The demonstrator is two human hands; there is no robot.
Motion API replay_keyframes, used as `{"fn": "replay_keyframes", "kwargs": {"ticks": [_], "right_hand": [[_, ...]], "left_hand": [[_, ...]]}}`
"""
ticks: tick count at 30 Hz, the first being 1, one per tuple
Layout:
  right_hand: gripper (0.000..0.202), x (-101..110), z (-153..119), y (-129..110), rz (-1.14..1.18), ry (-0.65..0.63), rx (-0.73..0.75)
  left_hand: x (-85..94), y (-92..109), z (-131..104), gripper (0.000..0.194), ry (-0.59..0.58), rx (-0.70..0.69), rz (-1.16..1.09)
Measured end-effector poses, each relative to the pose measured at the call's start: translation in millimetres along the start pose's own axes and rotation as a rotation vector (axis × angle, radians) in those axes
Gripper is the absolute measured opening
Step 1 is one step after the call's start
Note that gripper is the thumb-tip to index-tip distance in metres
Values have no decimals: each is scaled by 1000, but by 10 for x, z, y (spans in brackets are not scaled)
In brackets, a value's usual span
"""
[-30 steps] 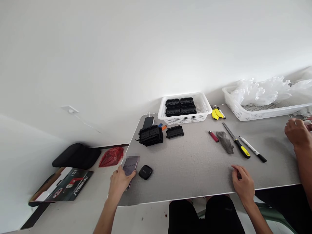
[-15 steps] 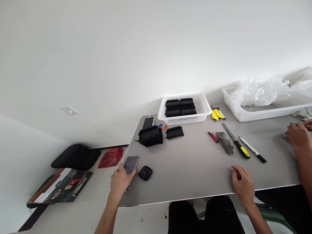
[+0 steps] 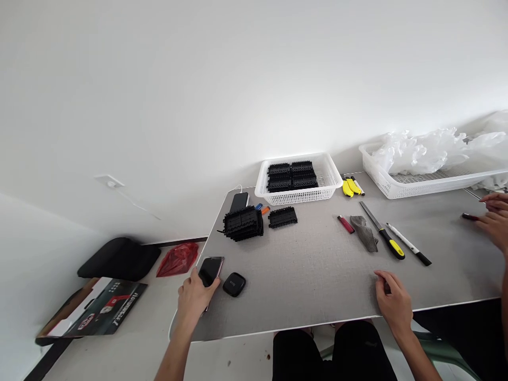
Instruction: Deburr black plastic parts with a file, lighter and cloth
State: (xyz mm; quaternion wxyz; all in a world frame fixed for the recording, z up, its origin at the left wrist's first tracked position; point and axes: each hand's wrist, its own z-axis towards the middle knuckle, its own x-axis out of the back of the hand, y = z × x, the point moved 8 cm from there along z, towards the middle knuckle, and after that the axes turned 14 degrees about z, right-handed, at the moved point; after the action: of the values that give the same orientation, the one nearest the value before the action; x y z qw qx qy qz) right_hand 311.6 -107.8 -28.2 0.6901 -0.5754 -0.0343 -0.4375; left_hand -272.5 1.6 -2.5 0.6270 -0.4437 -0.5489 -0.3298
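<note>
At the table's left front corner, my left hand is closed around the sides of a smartphone lying on the tabletop, its screen dark. A small black rounded case sits just right of the phone. My right hand rests at the front edge with its fingers curled in; a dark patch shows between thumb and forefinger, and whether it is an object or shadow I cannot make out. Beyond my left hand stand a stack of black ridged plastic pieces and a single black piece.
A white basket holds more black pieces; another basket holds plastic bags. A red lighter, grey cloth, yellow-handled file, marker and yellow cutters lie right. A co-worker's hands are at far right.
The phone's screen has turned from lit with digits to dark. My hands stay in place. The co-worker's hands have shifted, and a dark stick-like object now shows at their fingers.
</note>
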Motion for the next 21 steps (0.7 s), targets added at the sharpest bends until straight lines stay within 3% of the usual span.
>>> {"fn": "replay_keyframes", "kwargs": {"ticks": [8, 12, 16, 21], "right_hand": [[36, -7, -8, -13, 9, -5, 10], [34, -18, -7, -13, 1, -2, 18], [34, -32, -7, -14, 5, -16, 21], [34, -33, -7, -19, 6, -23, 18]], "left_hand": [[33, 15, 9, 86, -68, -18, -6], [115, 14, 4, 81, -39, 0, -18], [361, 144, -38, 67, 90, -56, -108], [752, 485, -233, 53, 222, -163, -314]]}}
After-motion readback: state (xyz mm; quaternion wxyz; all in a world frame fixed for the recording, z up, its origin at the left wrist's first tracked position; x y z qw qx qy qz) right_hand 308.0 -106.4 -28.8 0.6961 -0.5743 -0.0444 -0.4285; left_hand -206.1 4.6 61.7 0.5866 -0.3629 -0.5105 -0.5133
